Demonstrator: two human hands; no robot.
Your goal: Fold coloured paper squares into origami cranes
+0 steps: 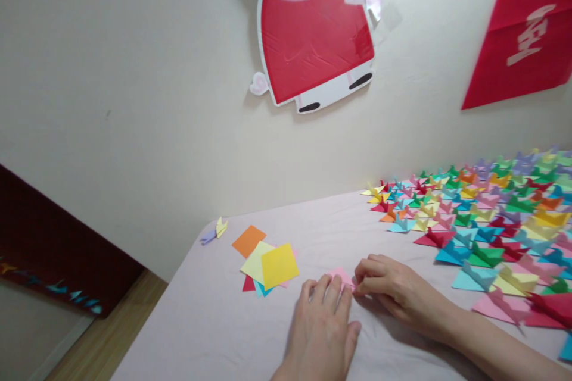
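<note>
A small piece of pink paper (342,276) lies on the pale cloth-covered table (214,321), partly hidden by my fingers. My left hand (322,321) rests flat over its near left part, fingers stretched out. At the paper's right edge, my right hand (393,287) has its fingers curled and the thumb and fingertips pinched together on it. To the left of my hands is a loose pile of square paper sheets, with a yellow sheet (280,266) on top, a pale yellow one (255,259) and an orange one (249,241) beside it.
Rows of colourful folded paper cranes (487,232) cover the table's right side. A yellow crane (221,227) and a purple one (208,237) sit at the far left corner. Behind the table, the wall bears a red cartoon cutout (313,41) and a red banner (518,41).
</note>
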